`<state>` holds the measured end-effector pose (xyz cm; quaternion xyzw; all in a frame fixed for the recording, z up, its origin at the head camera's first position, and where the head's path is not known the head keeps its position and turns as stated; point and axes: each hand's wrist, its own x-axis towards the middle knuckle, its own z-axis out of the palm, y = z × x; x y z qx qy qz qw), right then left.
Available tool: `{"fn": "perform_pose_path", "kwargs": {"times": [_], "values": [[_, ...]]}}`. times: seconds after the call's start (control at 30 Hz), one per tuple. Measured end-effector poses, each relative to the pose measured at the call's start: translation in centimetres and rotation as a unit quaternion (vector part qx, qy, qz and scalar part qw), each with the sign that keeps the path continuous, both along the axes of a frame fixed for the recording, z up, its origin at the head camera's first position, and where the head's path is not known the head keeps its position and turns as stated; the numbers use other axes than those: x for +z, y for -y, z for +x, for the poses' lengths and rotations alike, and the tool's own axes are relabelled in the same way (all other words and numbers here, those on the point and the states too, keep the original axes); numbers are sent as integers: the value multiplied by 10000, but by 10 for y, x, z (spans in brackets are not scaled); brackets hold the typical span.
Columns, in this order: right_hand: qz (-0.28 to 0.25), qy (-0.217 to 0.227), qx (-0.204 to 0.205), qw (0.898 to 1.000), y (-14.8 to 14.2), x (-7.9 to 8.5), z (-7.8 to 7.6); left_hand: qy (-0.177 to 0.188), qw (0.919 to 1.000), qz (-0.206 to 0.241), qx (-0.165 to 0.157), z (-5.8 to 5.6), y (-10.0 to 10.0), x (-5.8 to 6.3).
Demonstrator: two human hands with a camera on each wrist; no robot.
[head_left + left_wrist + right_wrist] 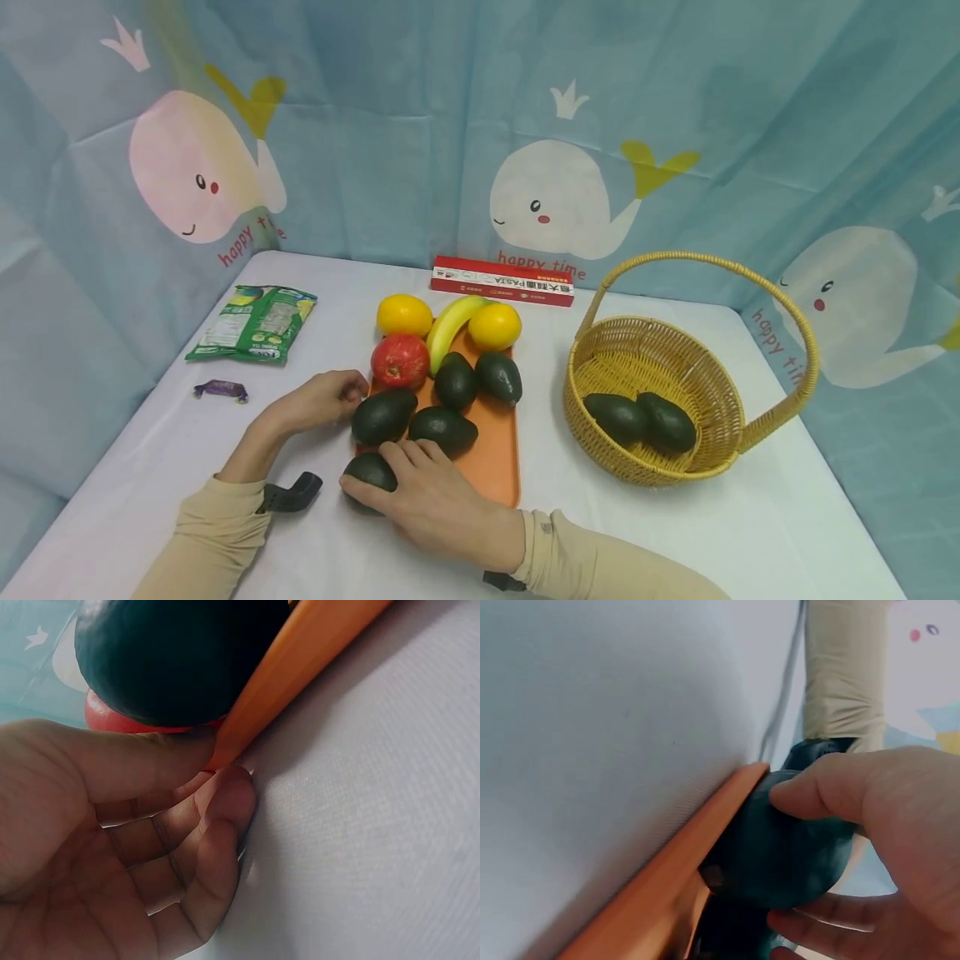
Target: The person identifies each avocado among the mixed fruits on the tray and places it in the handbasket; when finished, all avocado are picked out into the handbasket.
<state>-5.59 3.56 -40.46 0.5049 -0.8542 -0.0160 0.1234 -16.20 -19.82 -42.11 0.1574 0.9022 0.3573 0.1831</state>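
Observation:
My right hand [442, 504] grips a dark green avocado [370, 472] at the near left corner of an orange tray [504, 467]. Thumb and fingers lie on opposite sides of this avocado [780, 855] in the right wrist view. At the tray's left side, my left hand [324, 402] pinches its edge, the thumb above and curled fingers below the orange rim [262, 686]. Several more avocados, among them one [384, 417] beside the left hand, lie on the tray. Behind them are a red pomegranate-like fruit [400, 361], a banana [448, 327] and two yellow-orange round fruits [495, 326].
A wicker basket [652, 475] with a tall handle stands on the right, two avocados [643, 422] inside. A red and white pasta box [501, 282] lies at the back. On the left are a green snack bag [255, 323] and a purple wrapped candy [221, 389].

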Motion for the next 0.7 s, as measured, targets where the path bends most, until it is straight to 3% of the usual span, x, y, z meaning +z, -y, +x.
{"fn": "perform_pose_path", "kwargs": {"times": [0.33, 0.53, 0.7], "values": [[-83, 41, -43, 9999, -9, -1, -1, -47, 10000, -34, 16, 1, 1, 2], [-959, 766, -283, 9920, -38, 23, -5, -78, 10000, -4, 14, 1, 1, 0], [-1853, 511, -796, 9781, -88, 48, -12, -153, 9999, -31, -34, 0, 0, 0]]}}
